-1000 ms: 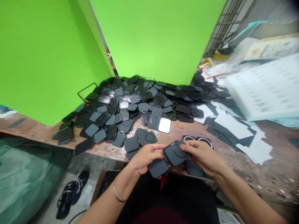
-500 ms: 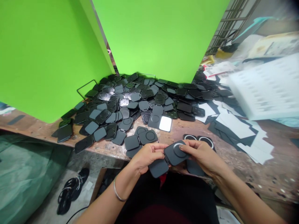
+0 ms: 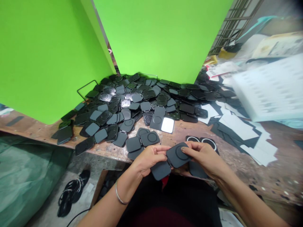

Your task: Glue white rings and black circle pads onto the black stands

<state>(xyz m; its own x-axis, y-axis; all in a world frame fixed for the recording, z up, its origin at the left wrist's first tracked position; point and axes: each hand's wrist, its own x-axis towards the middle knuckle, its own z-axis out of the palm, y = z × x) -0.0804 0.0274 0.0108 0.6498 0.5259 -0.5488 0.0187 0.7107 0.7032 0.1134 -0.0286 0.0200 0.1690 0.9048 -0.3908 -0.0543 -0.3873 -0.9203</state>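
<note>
Between both hands, near the table's front edge, is a dark grey two-panel folding wireless charger (image 3: 176, 156), opened out at its hinge. My left hand (image 3: 151, 157) is closed on the hinge side, thumb bent near the joint. My right hand (image 3: 203, 154) pinches the far panel, its thumb lying on the dark ring marked there. The fingers beneath the panels are partly hidden. Behind the right hand lie pads with white rings (image 3: 208, 143), and another grey panel (image 3: 197, 169) shows under it.
A heap of similar chargers (image 3: 137, 98) spreads across the wooden table (image 3: 239, 170) against green boards (image 3: 156, 37). A grey sheet carries a white square (image 3: 167, 125). White and grey paper pieces (image 3: 239, 126) lie right, by a white foam block (image 3: 270, 88). Sandals (image 3: 73, 192) are on the floor.
The white arc seen on the held charger's ring half a second ago no longer shows; the ring now looks dark all round. Both hands stay in nearly the same place.
</note>
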